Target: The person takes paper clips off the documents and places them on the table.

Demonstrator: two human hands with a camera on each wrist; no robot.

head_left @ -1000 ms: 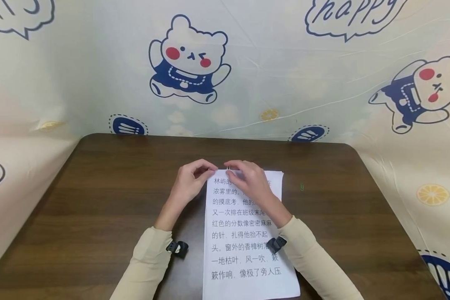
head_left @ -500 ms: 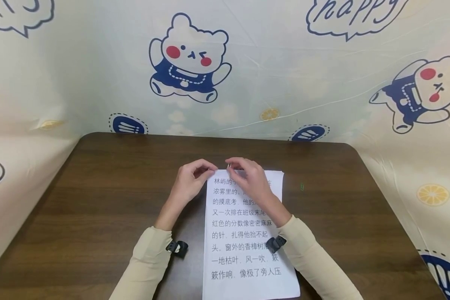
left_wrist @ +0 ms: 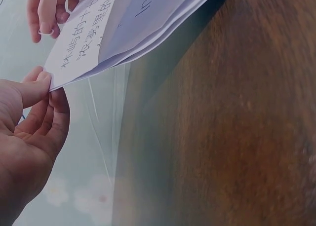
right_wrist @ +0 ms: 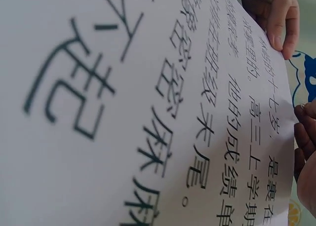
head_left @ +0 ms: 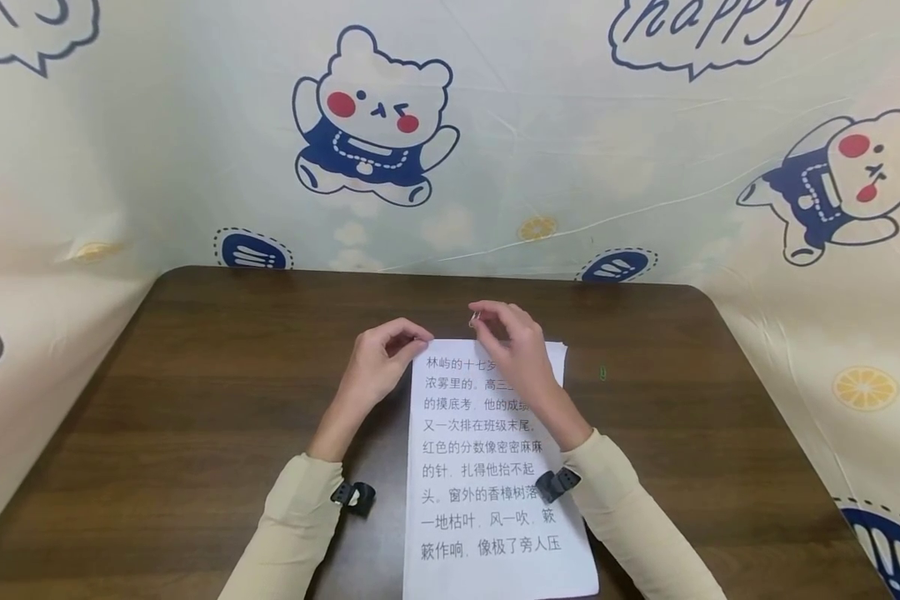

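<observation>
A stack of printed white sheets (head_left: 487, 467) lies on the brown table, and its top end is lifted in the left wrist view. My left hand (head_left: 375, 362) pinches the stack's top left corner between thumb and fingers. Just beyond the top edge, my right hand (head_left: 523, 354) holds a small, pale wire paper clip (head_left: 474, 318) between thumb and forefinger, apart from the paper. That clip (left_wrist: 46, 32) shows only as a small loop in the left wrist view. A green paper clip (head_left: 603, 373) rests on the table to the right of the sheets.
Dark wooden tabletop (head_left: 195, 433) extends on both sides of the stack. Behind it hangs a pale curtain (head_left: 495, 167) printed with cartoon bears. Both wrists carry small black cameras (head_left: 557, 483) over cream sleeves.
My right hand has moved up and to the right, carrying the pale paper clip away from the stack's top edge. The left hand keeps its pinch on the corner.
</observation>
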